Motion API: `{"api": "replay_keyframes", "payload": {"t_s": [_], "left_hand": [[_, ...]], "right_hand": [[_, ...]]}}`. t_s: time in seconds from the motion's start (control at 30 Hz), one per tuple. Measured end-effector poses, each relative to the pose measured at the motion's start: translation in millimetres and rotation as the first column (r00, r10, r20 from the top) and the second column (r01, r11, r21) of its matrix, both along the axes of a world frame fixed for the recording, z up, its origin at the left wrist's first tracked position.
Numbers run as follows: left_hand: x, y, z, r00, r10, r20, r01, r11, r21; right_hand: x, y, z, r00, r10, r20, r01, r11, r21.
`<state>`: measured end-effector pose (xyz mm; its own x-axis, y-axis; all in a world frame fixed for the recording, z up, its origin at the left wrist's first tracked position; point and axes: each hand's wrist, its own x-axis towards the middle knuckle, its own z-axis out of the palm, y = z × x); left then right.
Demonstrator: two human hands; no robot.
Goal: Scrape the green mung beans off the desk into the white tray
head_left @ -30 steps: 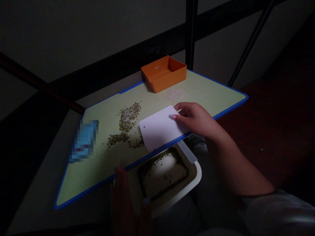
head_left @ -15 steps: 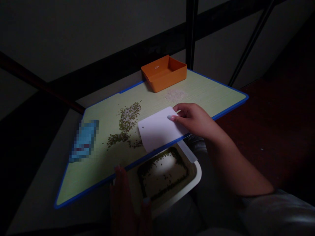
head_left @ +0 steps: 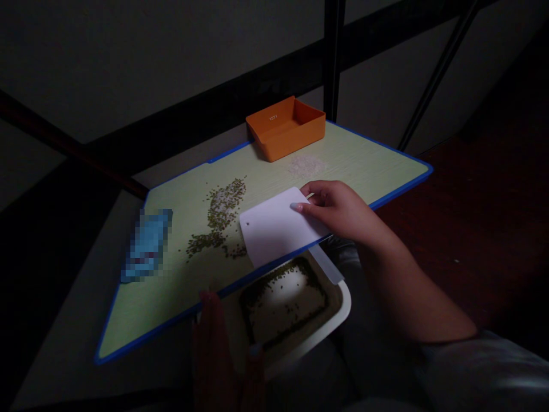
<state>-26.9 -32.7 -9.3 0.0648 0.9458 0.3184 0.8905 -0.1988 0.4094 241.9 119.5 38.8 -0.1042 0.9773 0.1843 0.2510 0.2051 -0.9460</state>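
Observation:
My right hand [head_left: 332, 207] pinches a flat white scraper [head_left: 274, 226] with a small hole near one corner. The scraper rests low over the front edge of a pale green table [head_left: 355, 166] with blue trim. Left of its tip lie small green beans [head_left: 206, 243], partly mixed with white grains [head_left: 223, 200]. Beneath that edge is a white container [head_left: 338, 315], with more green beans [head_left: 295, 266] gathered along the sides of its floor. In deep shadow, my left hand [head_left: 221, 349] grips the container's left side, fingers outside and thumb over the rim.
An orange tray [head_left: 291, 137] stands at the table's back edge, with a patch of pale grains [head_left: 306, 166] in front of it. A blurred-out blue packet [head_left: 148, 246] lies at the left edge. Panelled doors [head_left: 214, 57] rise behind the table.
The scraper's near corner has shifted very slightly left and toward me in my right hand. My left hand and the container stay practically still.

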Motion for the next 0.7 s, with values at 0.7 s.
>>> {"api": "replay_keyframes", "payload": {"t_s": [0.7], "left_hand": [[-3.3,0.8,-10.1,0.999,-0.015,-0.029,0.017,0.998,0.057]], "right_hand": [[12.1,0.9,-5.2,0.998,-0.036,-0.046,0.034,0.999,-0.038]]}}
